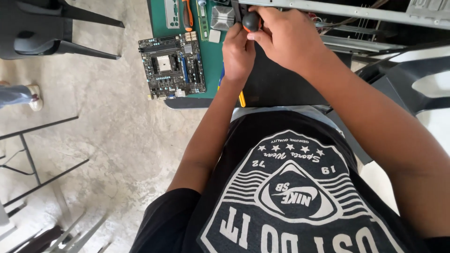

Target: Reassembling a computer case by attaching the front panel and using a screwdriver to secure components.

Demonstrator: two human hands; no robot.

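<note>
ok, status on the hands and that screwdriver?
Right hand wrapped on screwdriver handle, black and orange. Left hand closed just beneath it, steadying. Tip hidden at computer case edge. Motherboard sits apart on green mat.

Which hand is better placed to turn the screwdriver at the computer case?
Probably the right hand: its fingers wrap the screwdriver handle at the computer case. The left hand sits just below, touching it.

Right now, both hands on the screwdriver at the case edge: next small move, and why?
Probably keep the screwdriver upright and turn it gently. The right hand caps its black and orange handle, the left hand steadies below, right against the metal case frame. The tip is hidden, so go slowly.
</note>
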